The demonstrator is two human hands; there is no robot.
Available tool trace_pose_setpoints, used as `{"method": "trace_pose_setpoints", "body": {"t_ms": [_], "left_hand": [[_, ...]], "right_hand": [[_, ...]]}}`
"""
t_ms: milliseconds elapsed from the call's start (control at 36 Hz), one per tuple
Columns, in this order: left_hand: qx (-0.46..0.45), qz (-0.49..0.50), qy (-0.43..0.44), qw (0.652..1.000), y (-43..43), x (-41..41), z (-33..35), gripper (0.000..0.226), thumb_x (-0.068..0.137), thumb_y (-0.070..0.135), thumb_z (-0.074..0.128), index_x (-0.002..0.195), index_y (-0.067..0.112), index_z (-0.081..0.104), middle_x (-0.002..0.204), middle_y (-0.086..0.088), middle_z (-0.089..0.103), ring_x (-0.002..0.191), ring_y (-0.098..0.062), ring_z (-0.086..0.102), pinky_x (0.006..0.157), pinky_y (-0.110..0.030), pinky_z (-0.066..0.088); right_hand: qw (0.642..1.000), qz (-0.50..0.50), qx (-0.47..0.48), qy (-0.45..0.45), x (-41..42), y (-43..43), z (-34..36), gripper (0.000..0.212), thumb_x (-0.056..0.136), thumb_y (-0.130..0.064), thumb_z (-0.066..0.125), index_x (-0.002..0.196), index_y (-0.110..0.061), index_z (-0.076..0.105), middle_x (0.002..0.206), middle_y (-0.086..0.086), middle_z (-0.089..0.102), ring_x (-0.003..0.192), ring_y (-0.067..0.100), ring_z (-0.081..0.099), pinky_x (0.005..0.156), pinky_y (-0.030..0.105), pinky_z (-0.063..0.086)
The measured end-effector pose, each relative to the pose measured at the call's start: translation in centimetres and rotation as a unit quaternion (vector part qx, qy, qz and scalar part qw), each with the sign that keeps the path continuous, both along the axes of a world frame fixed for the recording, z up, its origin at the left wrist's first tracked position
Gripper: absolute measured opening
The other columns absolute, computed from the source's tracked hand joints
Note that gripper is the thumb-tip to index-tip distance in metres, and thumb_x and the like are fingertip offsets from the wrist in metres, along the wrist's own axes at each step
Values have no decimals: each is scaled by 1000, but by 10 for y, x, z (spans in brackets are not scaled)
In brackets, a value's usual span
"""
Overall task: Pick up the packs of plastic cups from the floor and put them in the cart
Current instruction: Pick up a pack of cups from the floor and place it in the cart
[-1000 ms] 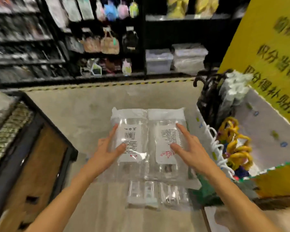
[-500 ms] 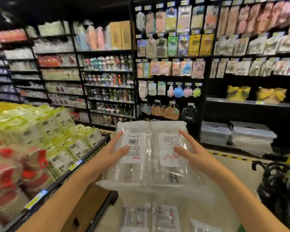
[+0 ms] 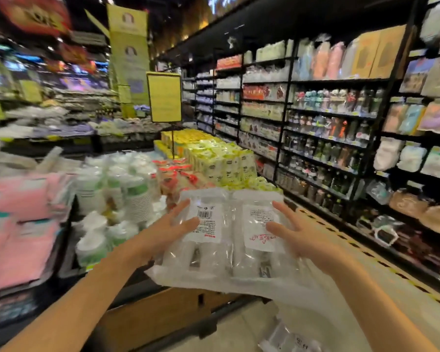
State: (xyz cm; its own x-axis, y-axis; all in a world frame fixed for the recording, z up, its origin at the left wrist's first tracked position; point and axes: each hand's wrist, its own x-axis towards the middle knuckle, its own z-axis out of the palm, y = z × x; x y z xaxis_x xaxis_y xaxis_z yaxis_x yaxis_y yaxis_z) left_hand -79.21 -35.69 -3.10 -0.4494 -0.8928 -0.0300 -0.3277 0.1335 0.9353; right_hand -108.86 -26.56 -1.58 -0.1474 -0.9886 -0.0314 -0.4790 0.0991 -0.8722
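Clear film wraps the two packs of plastic cups, which are carried side by side in mid-air in front of the person, above the near edge of a stocked display table. The left hand and the right hand clamp them from either side, fingers spread and nearly straight, thumbs laid on the white labels; neither hand curls round anything.

That is a press hold rather than a grasp. I would advise steady inward pressure, the pair held level, and fingers slid well under before lowering, since slick film could let one pack slip out of the middle. The cart does not show from here, so it should be found first, and the packs set down in it rather than dropped.

Each pack shows stacked clear cups through the wrap. The left one has a barcode label, the right one red print, and loose film trails off the near end. At least one more pack lies on the floor below. Shelves of goods line the aisle to the right.
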Motion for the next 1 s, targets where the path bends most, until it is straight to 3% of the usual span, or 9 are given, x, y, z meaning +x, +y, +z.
{"method": "trace_pose_setpoints", "body": {"t_ms": [111, 194, 361, 444, 528, 639, 778, 861, 1000], "left_hand": [[17, 78, -4, 997, 14, 74, -6, 79, 77, 69, 64, 144, 60, 22, 157, 18, 23, 141, -15, 34, 110, -33, 34], [17, 130, 9, 991, 24, 133, -11, 86, 65, 77, 68, 139, 64, 26, 156, 20, 27, 139, -12, 36, 115, -36, 31], [6, 249, -12, 968, 60, 254, -14, 79, 81, 61, 66, 147, 51, 24, 147, 18, 38, 126, -11, 48, 107, -31, 39], [11, 303, -35, 952, 80, 318, -19, 77, 84, 61, 63, 148, 51, 23, 155, 12, 30, 133, -15, 40, 106, -31, 38], [19, 357, -52, 932, 103, 375, -22, 71, 88, 57, 60, 148, 52, 22, 155, 9, 29, 125, -15, 42, 88, -25, 40], [19, 412, -46, 910, 135, 450, -35, 73, 86, 61, 60, 146, 56, 19, 155, 16, 27, 138, -16, 36, 101, -29, 36], [15, 474, -33, 880, 179, 519, -37, 69, 91, 52, 59, 148, 49, 21, 141, 22, 37, 122, -4, 42, 95, -23, 37], [25, 519, -10, 854, 200, 557, -43, 75, 86, 57, 63, 148, 49, 22, 148, 18, 37, 127, -11, 47, 104, -31, 43], [31, 588, -5, 809, 216, 606, -53, 63, 90, 47, 63, 141, 48, 25, 122, 24, 52, 100, 3, 59, 80, -21, 51]], "right_hand": [[997, 79, -1, -4, 58, -27, -6, 70, 87, -60, 62, 147, -55, 27, 163, -14, 16, 146, 16, 23, 111, 36, 28], [990, 141, -14, 0, 110, -50, -7, 69, 87, -58, 62, 148, -53, 30, 161, -16, 19, 146, 13, 24, 106, 30, 29], [967, 252, -25, 6, 232, -84, -17, 71, 82, -65, 63, 145, -57, 31, 156, -22, 24, 142, 10, 29, 110, 36, 32], [953, 301, -13, 9, 303, -93, -23, 68, 83, -63, 64, 143, -60, 31, 149, -22, 29, 133, 8, 37, 103, 33, 38], [942, 336, -6, 12, 372, -102, -30, 66, 83, -64, 65, 140, -61, 33, 147, -20, 31, 126, 8, 40, 98, 29, 40], [922, 388, -1, 11, 465, -105, -35, 62, 89, -54, 62, 144, -54, 33, 132, -22, 41, 92, -13, 50, 74, 13, 41], [882, 471, 24, -12, 569, -115, -48, 65, 83, -58, 67, 140, -59, 36, 138, -21, 52, 99, -12, 61, 85, 18, 49], [855, 516, 40, -17, 627, -117, -53, 64, 88, -51, 64, 144, -56, 33, 142, -13, 47, 98, -8, 61, 72, 16, 49], [812, 584, 3, 12, 715, -133, -66, 67, 79, -67, 66, 138, -66, 34, 152, -20, 32, 135, 12, 43, 114, 45, 36]]}}
